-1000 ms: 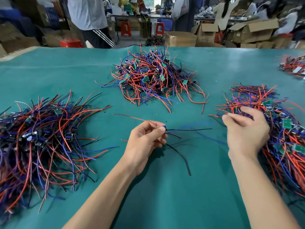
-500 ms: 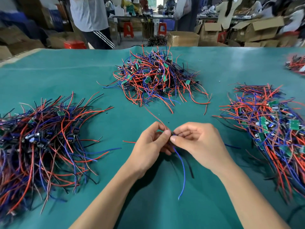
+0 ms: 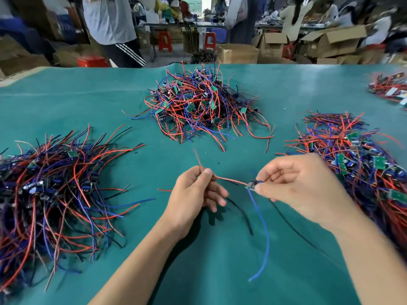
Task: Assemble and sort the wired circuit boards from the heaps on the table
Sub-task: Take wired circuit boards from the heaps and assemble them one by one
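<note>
Two hands draw one wired board taut above the green desk (image 3: 66, 102).

Nearest, the right hand (image 3: 295, 188) pinches the small circuit board (image 3: 251, 185) – its blue wire (image 3: 263, 230) dangling toward the near edge – while the left hand (image 3: 193, 190) pinches the board's red wire (image 3: 229, 180), both grips closed. Heaps of wired boards lie at left (image 3: 55, 190) and right (image 3: 363, 164); farther off, a centre heap (image 3: 198, 106) and cardboard boxes (image 3: 330, 44).

Single head-worn wide-angle view, looking forward and down across the table (image 3: 88, 102); forearms enter from the near edge, workshop background far beyond.
</note>
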Action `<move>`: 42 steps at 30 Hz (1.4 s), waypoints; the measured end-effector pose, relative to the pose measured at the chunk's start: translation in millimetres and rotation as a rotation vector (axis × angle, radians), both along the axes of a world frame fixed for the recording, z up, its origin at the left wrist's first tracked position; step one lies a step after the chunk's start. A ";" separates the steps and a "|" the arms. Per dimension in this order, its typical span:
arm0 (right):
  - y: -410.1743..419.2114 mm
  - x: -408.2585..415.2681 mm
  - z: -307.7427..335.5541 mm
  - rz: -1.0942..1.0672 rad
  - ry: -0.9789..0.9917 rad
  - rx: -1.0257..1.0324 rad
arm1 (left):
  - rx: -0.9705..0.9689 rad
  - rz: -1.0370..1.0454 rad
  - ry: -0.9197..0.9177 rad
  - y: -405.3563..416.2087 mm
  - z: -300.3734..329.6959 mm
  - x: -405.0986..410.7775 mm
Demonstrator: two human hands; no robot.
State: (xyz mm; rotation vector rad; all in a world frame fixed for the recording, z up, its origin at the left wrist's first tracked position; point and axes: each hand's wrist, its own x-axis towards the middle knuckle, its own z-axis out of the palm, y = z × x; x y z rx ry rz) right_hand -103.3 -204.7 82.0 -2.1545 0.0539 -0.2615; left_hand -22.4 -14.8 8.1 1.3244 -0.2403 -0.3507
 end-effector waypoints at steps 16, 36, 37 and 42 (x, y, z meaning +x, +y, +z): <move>-102.4 60.3 43.8 -0.339 0.065 -0.805 | -0.018 0.023 0.049 0.9 0.8 1.9; 24.9 104.7 -29.7 0.041 0.260 0.006 | -0.196 0.094 0.193 -0.7 4.1 4.6; 27.8 87.6 -29.2 0.086 0.269 0.081 | -0.204 0.090 0.203 -1.0 5.0 4.7; 41.8 34.9 -31.3 0.353 0.348 0.205 | -0.167 0.070 0.200 1.1 3.6 5.9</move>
